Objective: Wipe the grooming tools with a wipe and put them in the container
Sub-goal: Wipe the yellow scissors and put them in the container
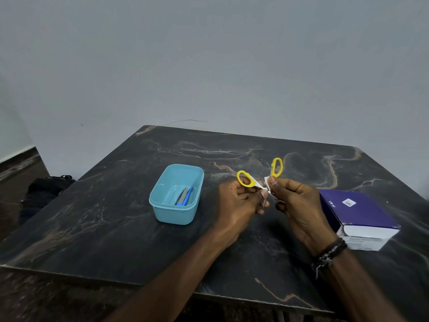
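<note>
Reaching over the dark marbled table (116, 228), both hands pinch yellow-handled scissors (246, 179) spread open, left hand (239, 201) gripping a blade, right hand (299, 205) pressing a white wipe (267, 182), beside the rounded blue plastic container (162, 205).

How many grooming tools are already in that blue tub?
2 that I can see: a grey tool and a blue tool, side by side in the blue tub. Others may hide beneath.

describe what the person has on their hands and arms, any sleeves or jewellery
Both forearms are bare, with no sleeves in view. The right hand has a stack of dark beaded and corded bracelets at the wrist, with a loose cord end hanging down. The left hand wears nothing visible: no rings, watch or gloves.
</note>
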A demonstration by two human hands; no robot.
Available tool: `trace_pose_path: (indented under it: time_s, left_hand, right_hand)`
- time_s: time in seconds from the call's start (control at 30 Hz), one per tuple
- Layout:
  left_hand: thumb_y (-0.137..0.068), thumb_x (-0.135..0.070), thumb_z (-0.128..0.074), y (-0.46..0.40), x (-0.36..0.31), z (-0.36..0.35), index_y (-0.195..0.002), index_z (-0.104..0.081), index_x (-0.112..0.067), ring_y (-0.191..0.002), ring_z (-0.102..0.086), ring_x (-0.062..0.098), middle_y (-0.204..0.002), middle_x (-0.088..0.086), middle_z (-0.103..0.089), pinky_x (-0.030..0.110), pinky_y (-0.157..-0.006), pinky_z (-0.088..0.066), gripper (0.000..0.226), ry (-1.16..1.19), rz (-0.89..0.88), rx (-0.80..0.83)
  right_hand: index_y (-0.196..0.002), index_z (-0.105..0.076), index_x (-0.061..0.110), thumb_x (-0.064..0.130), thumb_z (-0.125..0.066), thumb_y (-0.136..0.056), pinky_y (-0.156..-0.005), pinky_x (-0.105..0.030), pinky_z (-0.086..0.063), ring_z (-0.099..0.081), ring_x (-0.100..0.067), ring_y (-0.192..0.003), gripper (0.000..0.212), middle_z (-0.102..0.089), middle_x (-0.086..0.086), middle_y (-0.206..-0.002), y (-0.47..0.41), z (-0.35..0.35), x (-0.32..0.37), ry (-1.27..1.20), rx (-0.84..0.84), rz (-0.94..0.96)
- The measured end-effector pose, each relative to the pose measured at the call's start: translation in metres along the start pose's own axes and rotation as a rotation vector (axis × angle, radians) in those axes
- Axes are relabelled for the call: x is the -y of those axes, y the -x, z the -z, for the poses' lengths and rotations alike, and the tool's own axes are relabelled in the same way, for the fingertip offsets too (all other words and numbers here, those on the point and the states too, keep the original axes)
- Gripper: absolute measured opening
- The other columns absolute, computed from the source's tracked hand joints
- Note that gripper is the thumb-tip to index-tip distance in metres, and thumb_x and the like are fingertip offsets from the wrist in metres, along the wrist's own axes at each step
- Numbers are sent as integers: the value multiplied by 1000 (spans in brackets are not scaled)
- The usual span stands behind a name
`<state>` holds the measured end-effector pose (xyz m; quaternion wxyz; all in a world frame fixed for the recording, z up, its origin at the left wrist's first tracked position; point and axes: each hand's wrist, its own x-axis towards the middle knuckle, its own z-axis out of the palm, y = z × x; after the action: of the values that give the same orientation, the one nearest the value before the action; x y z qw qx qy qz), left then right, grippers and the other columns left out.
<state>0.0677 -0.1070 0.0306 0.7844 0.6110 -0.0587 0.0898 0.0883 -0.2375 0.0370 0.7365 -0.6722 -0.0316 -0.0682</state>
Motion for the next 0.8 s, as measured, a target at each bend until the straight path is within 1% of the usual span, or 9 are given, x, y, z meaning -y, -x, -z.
trace_pose_path:
  time_s: [0.1,0.17,0.23,0.27,0.37,0.5,0.6,0.67,0.8]
  left_hand:
    - [-85,5,-66,-1,-1,2,-97,-63,10,-57,-66,11,-76,12,-69,21,-50,-54,14,12,-6,-23]
    - [-84,5,-66,0,-1,3,-99,-63,11,-57,-66,11,-77,12,-69,21,-50,-54,16,11,-6,-23]
    - [-84,5,-67,0,0,3,-98,-62,12,-57,-66,12,-78,15,-68,21,-50,-54,16,8,-8,-19]
    - [-84,5,-67,0,1,2,-97,-61,13,-58,-66,13,-78,16,-67,22,-50,-54,16,9,-9,-16]
    - [-84,5,-67,-1,1,2,-95,-60,13,-58,-66,14,-77,19,-65,22,-49,-53,14,3,6,7]
    - [-85,3,-67,-2,4,3,-96,-60,12,-59,-66,14,-75,15,-65,22,-45,-48,15,-52,28,44]
    - [-84,2,-67,-2,4,4,-96,-61,10,-58,-67,15,-74,14,-66,21,-42,-44,15,-90,34,57]
    - [-84,2,-67,-1,3,4,-97,-61,8,-58,-66,15,-75,15,-66,21,-41,-42,15,-94,49,67]
    - [-82,4,-68,-1,1,1,-93,-63,4,-55,-65,17,-70,12,-66,22,-40,-39,12,-85,81,68]
  right_hand:
    - [-82,-77,9,32,-73,-75,-57,-28,-33,-43,-17,-68,25,-63,-7,-73,0,0,2,40,94,-40]
    - [-80,-77,9,34,-73,-71,-58,-29,-32,-41,-20,-71,27,-60,-12,-77,0,2,3,46,120,-52]
    - [-82,-77,10,32,-73,-72,-59,-28,-33,-46,-18,-72,25,-64,-10,-79,0,2,3,8,66,-43]
    - [-83,-77,11,30,-73,-72,-58,-27,-34,-47,-16,-69,23,-65,-6,-76,-1,2,3,-32,22,-45]
    - [-85,-75,12,29,-73,-71,-53,-23,-34,-45,-10,-62,22,-60,1,-69,-4,4,3,-145,-63,-62]
    - [-86,-73,12,29,-72,-74,-51,-20,-35,-47,-8,-60,20,-60,2,-70,-4,5,4,-132,-44,-96]
    - [-84,-71,10,22,-69,-83,-53,-21,-35,-47,-9,-61,13,-60,0,-71,-2,4,5,-78,-1,-108]
    - [-79,-69,9,18,-66,-87,-53,-22,-34,-45,-10,-61,12,-58,-1,-70,-2,3,6,-53,9,-108]
    - [-71,-66,9,15,-67,-86,-51,-23,-30,-40,-10,-56,16,-52,-4,-67,-4,2,5,-81,-67,-63]
